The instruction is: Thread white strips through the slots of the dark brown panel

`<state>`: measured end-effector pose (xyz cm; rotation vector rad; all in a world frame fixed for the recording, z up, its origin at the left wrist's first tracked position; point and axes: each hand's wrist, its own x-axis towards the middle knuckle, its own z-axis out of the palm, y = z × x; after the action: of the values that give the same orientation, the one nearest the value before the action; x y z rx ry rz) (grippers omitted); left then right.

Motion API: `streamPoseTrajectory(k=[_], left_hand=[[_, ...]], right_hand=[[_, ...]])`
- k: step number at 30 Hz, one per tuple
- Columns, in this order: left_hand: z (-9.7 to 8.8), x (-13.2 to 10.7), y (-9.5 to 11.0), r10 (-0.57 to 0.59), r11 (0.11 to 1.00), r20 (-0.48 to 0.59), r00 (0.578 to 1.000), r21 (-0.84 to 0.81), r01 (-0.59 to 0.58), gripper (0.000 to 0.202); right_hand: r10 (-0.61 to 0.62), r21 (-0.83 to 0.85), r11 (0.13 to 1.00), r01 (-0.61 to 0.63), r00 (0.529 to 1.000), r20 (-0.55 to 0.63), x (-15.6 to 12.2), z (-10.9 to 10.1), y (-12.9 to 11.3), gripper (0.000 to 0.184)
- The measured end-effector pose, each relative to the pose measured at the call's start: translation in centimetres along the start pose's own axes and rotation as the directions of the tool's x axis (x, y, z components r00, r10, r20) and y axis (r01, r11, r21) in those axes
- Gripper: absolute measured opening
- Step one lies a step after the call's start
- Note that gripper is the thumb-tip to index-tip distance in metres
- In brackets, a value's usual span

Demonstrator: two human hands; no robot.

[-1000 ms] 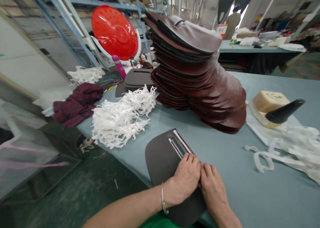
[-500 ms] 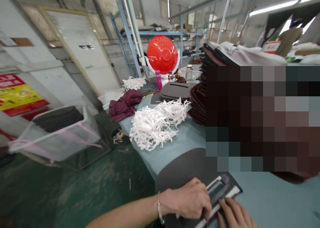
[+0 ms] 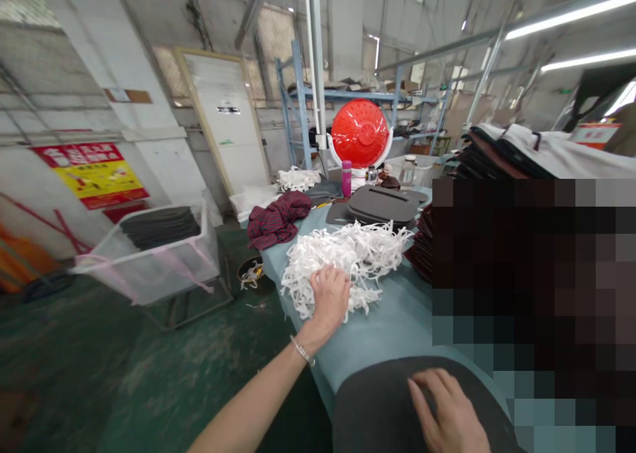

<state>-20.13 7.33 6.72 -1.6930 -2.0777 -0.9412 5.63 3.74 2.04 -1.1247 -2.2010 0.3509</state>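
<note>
1. At far left, off the table, a clear plastic bin [image 3: 163, 267] with thin, see-through walls holds flat dark sheets.
2. A crumpled red checked cloth [image 3: 278, 218] lies soft and folded on the table's far left corner.
3. The left hand [image 3: 330, 297] rests on a loose, fluffy heap of white strips [image 3: 348, 257], which are narrow, curly and tangled. Its fingers are bent down into the heap with the tips buried, so I cannot tell whether they pinch any strip.
4. Behind the heap a glossy red round basket [image 3: 360, 132] stands on edge, with a pink bottle [image 3: 346, 178] just beside it.
5. A neat stack of matte grey cut pieces [image 3: 382, 204], rounded and slotted, lies near the heap.
6. The smooth blue-grey table [image 3: 382, 330] carries all of this.
7. At the near edge lies a dark grey piece [image 3: 377, 406], matte with a rounded outline. The right hand [image 3: 447, 410] lies flat on it, fingers slightly spread.
8. A blurred block hides the right side, and only pale and dark sheets [image 3: 527, 151] show above it.
</note>
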Motion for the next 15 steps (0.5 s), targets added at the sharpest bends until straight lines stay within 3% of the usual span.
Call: streamPoseTrajectory(k=[4, 8, 11, 15], left_hand=[[0.3, -2.5, 0.7, 0.122, 0.99, 0.111, 0.986, -0.078, -0.114, 0.012], [-0.2, -4.5, 1.0, 0.148, 0.978, 0.151, 0.977, -0.17, -0.122, 0.014], [-1.2, -4.3, 0.8, 0.156, 0.967, 0.113, 0.981, -0.218, -0.129, 0.015], [-2.3, -2.4, 0.5, 0.136, 0.959, 0.028, 0.99, -0.256, -0.125, 0.015]], right_hand=[[0.154, 0.239, 0.956, -0.168, 0.985, 0.076, 4.4, 2.2, -3.7, 0.028], [0.139, 0.324, 0.934, -0.149, 0.989, 0.054, 7.4, 4.3, -4.9, 0.028], [0.111, 0.316, 0.943, -0.1, 0.994, -0.017, 10.5, 5.6, -5.1, 0.029], [0.119, 0.302, 0.95, -0.084, 0.988, -0.099, 16.5, 6.2, -4.8, 0.037]])
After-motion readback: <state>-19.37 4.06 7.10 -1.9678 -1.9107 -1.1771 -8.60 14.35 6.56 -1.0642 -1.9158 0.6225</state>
